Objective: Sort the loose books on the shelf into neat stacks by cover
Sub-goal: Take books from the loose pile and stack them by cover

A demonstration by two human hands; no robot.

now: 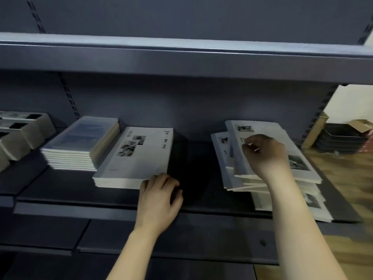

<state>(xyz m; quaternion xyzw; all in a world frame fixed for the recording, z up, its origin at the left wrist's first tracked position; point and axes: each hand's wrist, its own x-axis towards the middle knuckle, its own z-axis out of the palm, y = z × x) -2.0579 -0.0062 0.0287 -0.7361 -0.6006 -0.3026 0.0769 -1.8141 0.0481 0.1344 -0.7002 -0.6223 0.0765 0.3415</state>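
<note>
Item 1: loose pile (232, 174) of white-covered books, skewed and fanned, on the dark shelf (193, 164), to the right of the neat white stack (139, 156) with a bare gap between.
Item 2: top book (270, 128) of that pile, tilted; I see my right hand (266, 154) on it, fingers curled round its left edge, gripping.
Item 3: my left hand (159, 199), at the neat white stack's near right corner, fingers loosely bent, tips touching the edge, clasping nothing.
Item 4: blue-covered stack (80, 144), squared, just left of the neat white stack.
Item 5: grey boxes (20, 136), further left.
Item 6: black trays (341, 140), far right, beyond the shelf end.
</note>
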